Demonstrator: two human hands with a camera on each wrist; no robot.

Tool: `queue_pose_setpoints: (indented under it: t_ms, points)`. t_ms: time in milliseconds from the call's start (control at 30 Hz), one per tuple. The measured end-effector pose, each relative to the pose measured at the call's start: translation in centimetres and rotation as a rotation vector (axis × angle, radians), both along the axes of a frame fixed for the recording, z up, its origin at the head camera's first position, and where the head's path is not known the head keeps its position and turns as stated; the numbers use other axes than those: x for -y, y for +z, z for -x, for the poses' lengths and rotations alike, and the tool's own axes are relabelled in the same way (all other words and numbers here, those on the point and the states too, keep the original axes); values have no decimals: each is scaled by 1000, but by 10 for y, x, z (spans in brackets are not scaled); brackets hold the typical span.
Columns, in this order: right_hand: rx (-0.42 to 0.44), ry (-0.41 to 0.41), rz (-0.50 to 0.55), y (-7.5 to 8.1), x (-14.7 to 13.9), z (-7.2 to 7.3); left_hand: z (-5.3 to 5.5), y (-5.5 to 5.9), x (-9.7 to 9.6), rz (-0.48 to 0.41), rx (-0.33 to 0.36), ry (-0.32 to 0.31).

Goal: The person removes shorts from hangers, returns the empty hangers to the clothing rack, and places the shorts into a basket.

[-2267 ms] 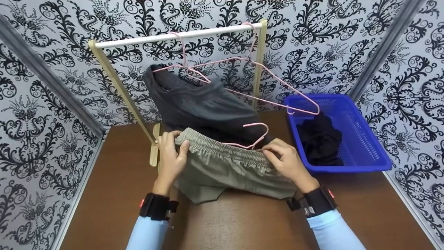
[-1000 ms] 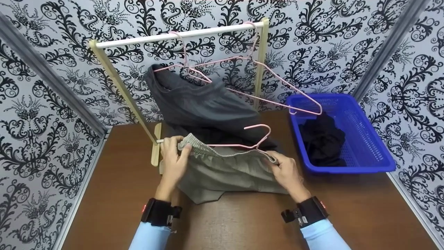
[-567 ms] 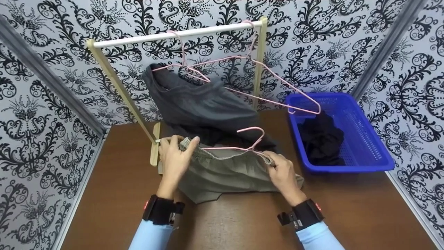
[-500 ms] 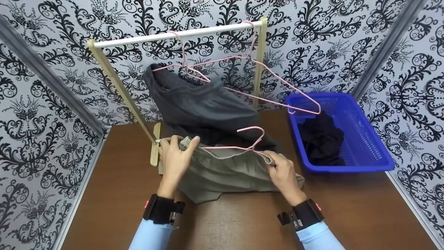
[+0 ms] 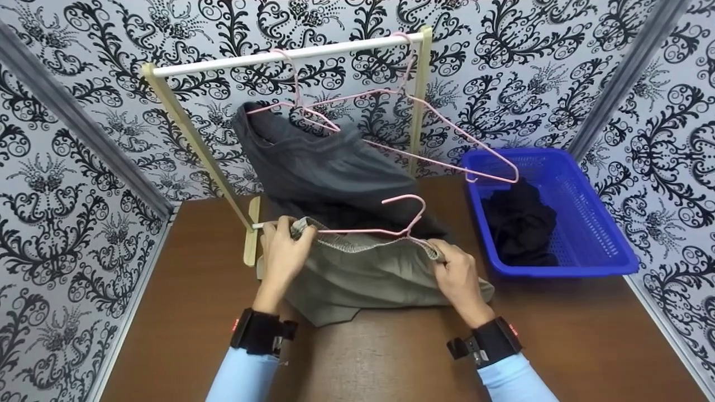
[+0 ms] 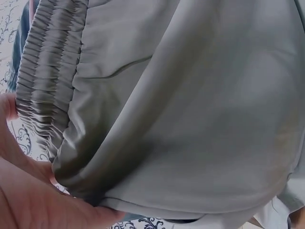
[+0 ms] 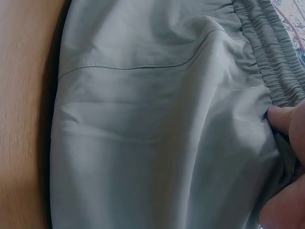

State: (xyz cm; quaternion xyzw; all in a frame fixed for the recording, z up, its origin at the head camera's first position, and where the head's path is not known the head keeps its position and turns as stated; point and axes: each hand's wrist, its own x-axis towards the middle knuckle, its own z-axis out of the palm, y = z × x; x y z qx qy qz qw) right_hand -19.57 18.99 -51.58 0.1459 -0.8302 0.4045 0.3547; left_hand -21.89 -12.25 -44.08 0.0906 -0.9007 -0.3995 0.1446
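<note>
Olive-grey shorts with a gathered elastic waistband hang between my hands, low over the table. My left hand pinches the waistband's left end, thumb in front. At the right end, my right hand grips the waistband, its thumb pressing the cloth just below the elastic in the right wrist view. A pink hanger lies along the waist opening, its hook standing up above the band. The hanger's right arm runs down to the right hand; its lower part is hidden inside the shorts.
Behind stands a small rack with a white rod and wooden posts. A dark grey shirt on a pink hanger and a bare pink hanger hang from it. At the right, a blue basket holds black cloth.
The right hand has shifted its grip on the waistband's right end, and the waist now gapes open. Over the last half second the hanger's hook has risen slightly.
</note>
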Motion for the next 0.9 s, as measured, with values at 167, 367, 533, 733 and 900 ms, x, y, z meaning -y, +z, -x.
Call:
queue_pose_setpoints:
  t_ms: [167,367,533,733,900]
  points:
    - [-7,3,1,2,-1,-1,3,-4,1,36,-25,-4]
    - [-1,18,-2,6,-1,-2,8,-9,4,63,-35,-2]
    - [7,42,-2,7,-2,-1,11,-9,6,19,-13,9]
    - [24,70,-3,11,-4,-2,15,-7,8,-34,4,53]
    - [23,47,-5,14,-5,-1,19,-6,11,-77,-10,65]
